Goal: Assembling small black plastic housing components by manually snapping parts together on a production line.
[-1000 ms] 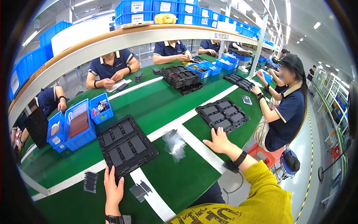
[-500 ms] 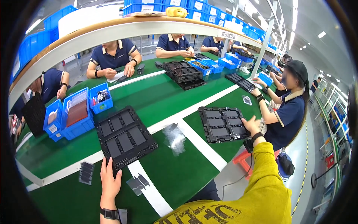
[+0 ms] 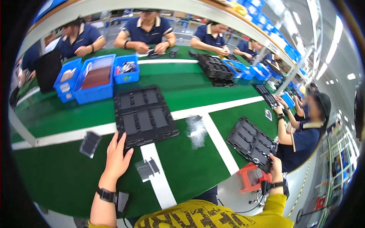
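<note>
My left hand point(image 3: 116, 161) lies with its fingers spread at the near left corner of a black plastic tray point(image 3: 167, 133), which holds several dark rectangular panels in its slots. To the right, a similar black tray point(image 3: 243, 155) sits slanted by the table's edge. My right hand point(image 3: 276, 166) grips its near right corner, thumb on top and the other fingers mostly hidden. Between the trays lies a crumpled heap of clear film point(image 3: 196, 133). A clear sheet with dark strips point(image 3: 147, 169) rests below the left tray, and a dark-striped packet point(image 3: 90, 144) left of my left hand.
Blue bins point(image 3: 95, 94) with parts stand behind the left tray. Farther back is a stack of black trays point(image 3: 215, 70). A co-worker point(image 3: 304, 140) sits close on the right, above a red stool point(image 3: 249, 184). A white shelf beam point(image 3: 171, 4) crosses overhead.
My right hand has gone from spread at the right tray's side to gripping its near corner, and that tray has turned clockwise. My left hand stays by the left tray; the view has shifted.
</note>
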The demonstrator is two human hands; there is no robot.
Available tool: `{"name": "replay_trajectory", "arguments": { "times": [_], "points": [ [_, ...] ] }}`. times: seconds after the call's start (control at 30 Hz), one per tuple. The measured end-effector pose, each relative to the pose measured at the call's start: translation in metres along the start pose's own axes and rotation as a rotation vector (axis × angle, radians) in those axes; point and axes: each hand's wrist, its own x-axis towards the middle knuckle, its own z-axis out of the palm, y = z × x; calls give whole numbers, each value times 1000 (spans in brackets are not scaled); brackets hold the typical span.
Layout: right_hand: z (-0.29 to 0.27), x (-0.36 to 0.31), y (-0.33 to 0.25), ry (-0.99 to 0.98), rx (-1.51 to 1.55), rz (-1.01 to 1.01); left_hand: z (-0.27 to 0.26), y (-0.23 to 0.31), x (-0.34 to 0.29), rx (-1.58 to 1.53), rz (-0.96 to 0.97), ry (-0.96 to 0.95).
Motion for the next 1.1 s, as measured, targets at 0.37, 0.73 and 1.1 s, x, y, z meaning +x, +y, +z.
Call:
{"name": "replay_trajectory", "arguments": {
  "times": [0.37, 0.73, 1.1],
  "points": [
    [63, -69, -54, -251, 482, -27, 0, -6, -2, 31, -24, 18],
    [300, -84, -49, -685, 612, -144, 5, -9, 0, 68, 113, 47],
    [476, -191, -5, -693, 860, 9, 1, -2, -7, 13, 60, -38]
  ]
}}
